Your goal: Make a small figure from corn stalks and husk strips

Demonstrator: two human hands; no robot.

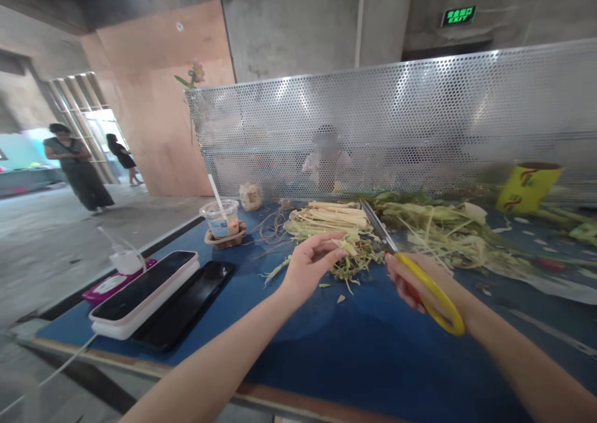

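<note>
My left hand (308, 262) is over the middle of the blue table, its thumb and fingers closed on a pale plant scrap (346, 246). Right below it lies a loose heap of green and dry clippings (355, 269). In my right hand (407, 281) is a pair of scissors (438, 298) with yellow and red handles; the long metal blades point away from me and look close together. Behind the clippings rests a bundle of pale stalks (333, 216), to the left of the blade tips. A wide pile of limp green husk-like leaves (433, 227) spreads to the right of the scissors.
Brown twine (275, 224) lies left of the stalks, near a drink cup (221, 221) with a straw and a small jar (250, 196). Phones (149, 286) occupy the left edge. A yellow container (529, 188) stands at right. A perforated metal screen (373, 124) closes the back.
</note>
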